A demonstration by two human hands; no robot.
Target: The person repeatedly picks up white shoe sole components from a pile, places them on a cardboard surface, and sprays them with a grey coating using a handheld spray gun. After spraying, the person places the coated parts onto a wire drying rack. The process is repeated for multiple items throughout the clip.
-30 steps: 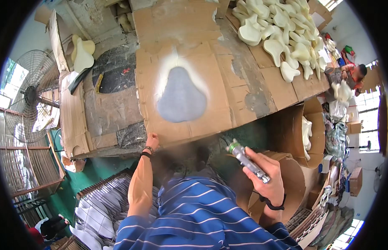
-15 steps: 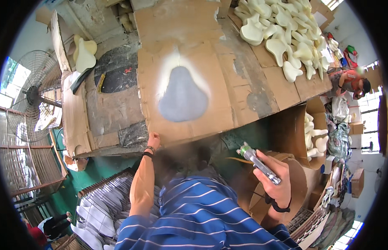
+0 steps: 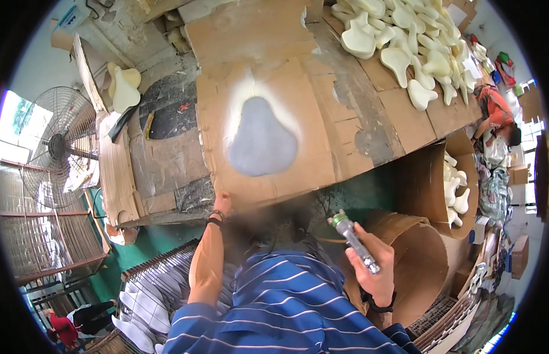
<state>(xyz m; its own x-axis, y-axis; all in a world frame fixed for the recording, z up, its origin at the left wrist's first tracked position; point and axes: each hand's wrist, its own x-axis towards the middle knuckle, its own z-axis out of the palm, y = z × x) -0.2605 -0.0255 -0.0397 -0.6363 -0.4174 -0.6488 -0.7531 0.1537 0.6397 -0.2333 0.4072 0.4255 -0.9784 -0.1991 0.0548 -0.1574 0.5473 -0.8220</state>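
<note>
The right hand [image 3: 374, 268] is curled into a fist around a slim silver metal spray gun [image 3: 354, 242], fingers pressed together on its barrel, the green-tipped nozzle pointing up and to the left toward the bench edge. The hand sits low, off the bench, in front of the person's blue-and-white striped shirt [image 3: 286, 312], with a dark band at the wrist. Just behind it stands a curved brown cardboard drum [image 3: 425, 259].

The left hand [image 3: 222, 203] reaches forward with the forearm nearly straight, a dark bracelet at the wrist. Its fingers rest on the near lower-left corner of a flat brown cardboard sheet [image 3: 274, 106] that lies on the workbench; whether they grip the edge or only press on it cannot be told.

In the middle of that sheet is a grey pear-shaped sprayed patch [image 3: 261, 141] ringed by pale overspray, well apart from the spray gun. At the far right of the bench lies a heap of cream-coloured pear-shaped foam pieces [image 3: 416, 47]. A round wire-caged floor fan [image 3: 56, 147] stands to the left.
</note>
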